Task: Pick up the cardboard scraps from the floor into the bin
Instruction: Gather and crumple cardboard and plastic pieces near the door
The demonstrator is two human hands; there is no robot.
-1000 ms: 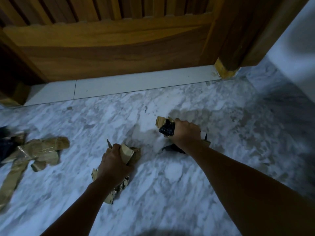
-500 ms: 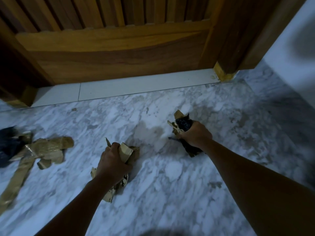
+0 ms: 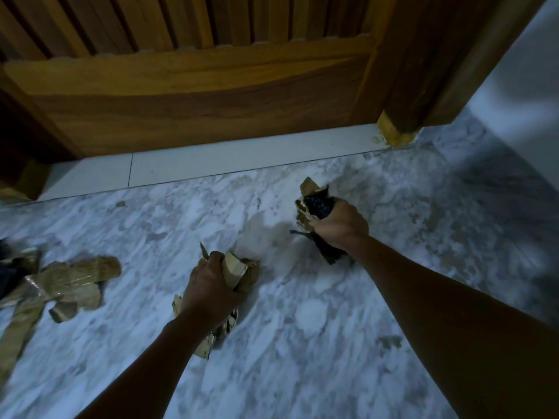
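Note:
My left hand (image 3: 208,285) is closed around a bunch of brown cardboard scraps (image 3: 239,269) just above the marble floor; torn ends stick out above and below the fist. My right hand (image 3: 340,226) grips a second bundle of cardboard scraps mixed with dark material (image 3: 316,205), held a little off the floor to the right. More taped cardboard scraps (image 3: 72,281) lie flat on the floor at the left. No bin is in view.
A wooden door (image 3: 193,86) and its frame post (image 3: 396,116) stand right ahead, above a white threshold strip (image 3: 211,164). A white wall (image 3: 520,80) rises at the right. A dark object (image 3: 6,264) sits at the left edge beside the loose scraps.
My right hand has lifted its bundle off the floor and moved it right and toward the door. The left hand keeps its grip and has hardly shifted.

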